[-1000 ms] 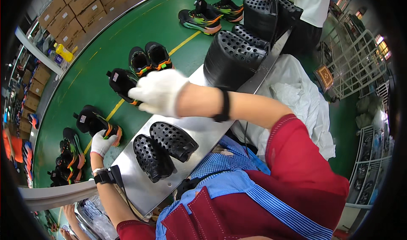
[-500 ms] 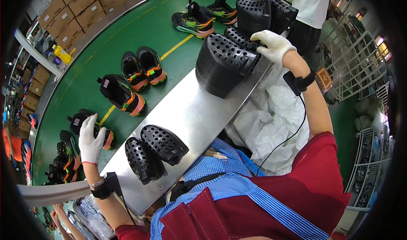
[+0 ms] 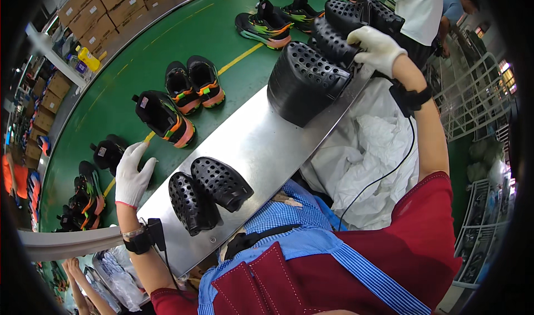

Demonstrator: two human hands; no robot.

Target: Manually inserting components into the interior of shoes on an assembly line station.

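My right hand [image 3: 378,52], in a white glove, has its fingers closed on the end of a black perforated shoe insert [image 3: 332,41]. Beside it, a tall nested stack of the same inserts [image 3: 297,101] stands on the metal shelf [image 3: 256,120]. Two loose inserts, a left one [image 3: 192,203] and a right one [image 3: 222,182], lie side by side nearer my body. My gloved left hand [image 3: 133,176] hovers over the edge of the green conveyor with thumb and fingers apart. A dark sneaker [image 3: 108,152] is just beyond it, partly covered by the fingers.
Several black, orange and green sneakers, among them one pair [image 3: 194,84], stand along the green conveyor [image 3: 133,87]. More insert stacks [image 3: 364,14] stand at the far right by a co-worker in a white shirt [image 3: 414,9]. Crumpled white sheeting [image 3: 367,159] fills the space right of the shelf.
My right hand has moved away to the right, drawing the shoe insert up off the stack. My left hand has shifted slightly right and nearer, off the sneaker. The view has shifted a little.
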